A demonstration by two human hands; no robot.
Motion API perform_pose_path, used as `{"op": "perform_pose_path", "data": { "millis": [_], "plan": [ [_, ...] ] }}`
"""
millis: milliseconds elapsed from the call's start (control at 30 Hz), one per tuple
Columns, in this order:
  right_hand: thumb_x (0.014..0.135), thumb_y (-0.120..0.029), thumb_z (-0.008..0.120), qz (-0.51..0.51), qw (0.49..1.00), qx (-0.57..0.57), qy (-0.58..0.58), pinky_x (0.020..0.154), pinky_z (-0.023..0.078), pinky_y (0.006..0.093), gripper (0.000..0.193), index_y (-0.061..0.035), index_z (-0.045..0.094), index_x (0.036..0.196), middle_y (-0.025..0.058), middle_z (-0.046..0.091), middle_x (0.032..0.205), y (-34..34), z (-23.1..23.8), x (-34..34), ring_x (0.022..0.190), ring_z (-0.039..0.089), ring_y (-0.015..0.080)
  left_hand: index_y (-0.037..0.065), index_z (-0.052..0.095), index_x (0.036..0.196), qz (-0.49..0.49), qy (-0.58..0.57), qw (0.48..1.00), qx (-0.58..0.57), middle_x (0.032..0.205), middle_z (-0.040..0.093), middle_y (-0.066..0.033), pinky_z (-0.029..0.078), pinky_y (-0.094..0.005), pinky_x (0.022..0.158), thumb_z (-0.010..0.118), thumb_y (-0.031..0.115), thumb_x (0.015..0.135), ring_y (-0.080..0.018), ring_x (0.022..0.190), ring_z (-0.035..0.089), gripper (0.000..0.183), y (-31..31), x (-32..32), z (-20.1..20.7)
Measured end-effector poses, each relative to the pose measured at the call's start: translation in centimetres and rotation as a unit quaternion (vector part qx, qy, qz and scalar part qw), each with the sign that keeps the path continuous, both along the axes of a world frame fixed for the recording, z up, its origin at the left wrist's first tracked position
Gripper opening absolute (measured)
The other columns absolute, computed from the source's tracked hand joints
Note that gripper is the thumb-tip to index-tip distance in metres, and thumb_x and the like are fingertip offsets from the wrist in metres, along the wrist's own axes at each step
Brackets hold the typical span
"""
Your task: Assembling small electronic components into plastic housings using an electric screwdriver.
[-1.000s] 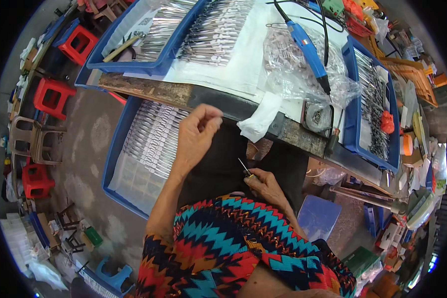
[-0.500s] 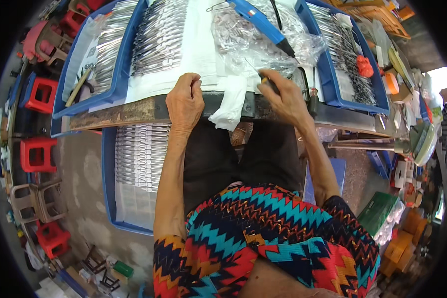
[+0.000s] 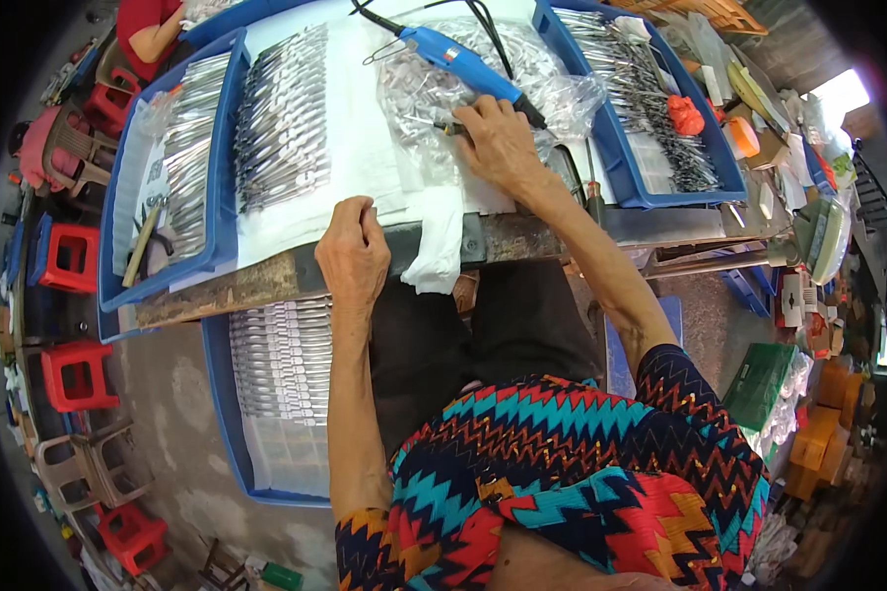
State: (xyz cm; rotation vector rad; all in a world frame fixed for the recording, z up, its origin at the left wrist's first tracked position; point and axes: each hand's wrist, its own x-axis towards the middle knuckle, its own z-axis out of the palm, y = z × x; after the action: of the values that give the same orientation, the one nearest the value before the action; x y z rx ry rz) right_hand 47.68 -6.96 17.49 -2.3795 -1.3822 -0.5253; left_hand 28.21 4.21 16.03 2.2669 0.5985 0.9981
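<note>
My left hand (image 3: 353, 246) rests curled at the front edge of the table (image 3: 237, 286). Its fingers are closed, and whatever they may hold is hidden. Over a clear plastic bag (image 3: 414, 89) of small shiny parts, my right hand (image 3: 503, 146) grips a small thin-tipped hand tool (image 3: 447, 127) with a dark and yellow handle, its tip toward the left. Just beyond lies a blue corded electric screwdriver (image 3: 458, 63). A white cloth (image 3: 434, 246) drapes over the table edge between my hands. Slim metal instruments (image 3: 286, 118) lie in rows on white paper at the left.
Blue trays of metal instruments flank the work area: a left tray (image 3: 229, 187) and a right tray (image 3: 631, 123). A dark-handled screwdriver (image 3: 594, 202) lies at right. Below the table is another blue tray (image 3: 286, 458). Red stools (image 3: 74, 374) stand left; a person in red (image 3: 146, 39) is far left.
My right hand has moved forward and left with the thin-tipped tool, from near the table edge to over the plastic bag. My left hand stays curled at the edge. The view has shifted.
</note>
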Motion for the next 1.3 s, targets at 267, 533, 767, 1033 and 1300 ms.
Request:
{"op": "perform_pose_path", "data": {
  "millis": [267,533,767,1033,1300],
  "plan": [
    [0.074,-0.005,0.056,-0.031,0.988,0.122,0.092,0.076,0.045,0.0412,0.026,0.0003,0.054,0.100,0.0174,0.054,0.093,-2.5,3.0,2.6,0.087,0.053,0.0342,0.001,0.058,0.087,-0.004,-0.010,1.000,-0.030,0.081,0.060,-0.0143,0.047,-0.0356,0.059,0.056,0.001,0.080,-0.0330,0.067,0.059,0.008,-0.2,0.0,0.1],
    [0.074,0.005,0.051,0.033,0.995,0.077,-0.059,0.084,0.044,0.0408,0.042,0.0076,0.043,0.116,0.0253,0.052,0.106,1.5,2.0,2.5,0.098,0.052,0.0389,0.002,0.057,0.087,0.008,-0.011,0.999,-0.036,0.080,0.060,-0.0137,0.046,-0.0361,0.059,0.057,0.001,0.079,-0.0331,0.068,0.059,0.008,-0.1,-0.2,-0.1],
    [0.066,-0.004,0.062,-0.046,0.998,-0.020,0.049,0.074,0.047,0.0447,0.076,-0.0058,0.030,0.135,0.0257,0.052,0.098,2.9,2.3,5.6,0.087,0.055,0.0422,0.003,0.058,0.087,0.001,-0.028,1.000,-0.014,0.081,0.060,-0.0137,0.046,-0.0343,0.059,0.056,0.001,0.079,-0.0328,0.068,0.060,0.009,0.1,-0.1,0.6],
    [0.065,-0.008,0.057,0.004,0.983,0.098,0.154,0.068,0.047,0.0366,0.064,-0.0014,0.043,0.127,0.0193,0.056,0.091,2.0,3.3,7.5,0.076,0.059,0.0284,0.003,0.058,0.086,-0.006,-0.025,0.999,-0.029,0.081,0.059,-0.0135,0.046,-0.0350,0.057,0.056,0.001,0.078,-0.0328,0.066,0.058,0.008,0.3,0.1,0.1],
    [0.068,0.001,0.060,0.130,0.786,0.305,0.522,0.080,0.044,0.0287,0.055,0.0069,0.045,0.120,0.0096,0.054,0.092,-1.5,12.5,3.7,0.084,0.055,0.0176,0.001,0.061,0.091,0.024,-0.118,0.974,-0.193,0.073,0.060,-0.0044,0.043,-0.0228,0.061,0.057,0.006,0.084,-0.0081,0.065,0.052,0.009,3.0,-0.9,2.7]
  ]
}}
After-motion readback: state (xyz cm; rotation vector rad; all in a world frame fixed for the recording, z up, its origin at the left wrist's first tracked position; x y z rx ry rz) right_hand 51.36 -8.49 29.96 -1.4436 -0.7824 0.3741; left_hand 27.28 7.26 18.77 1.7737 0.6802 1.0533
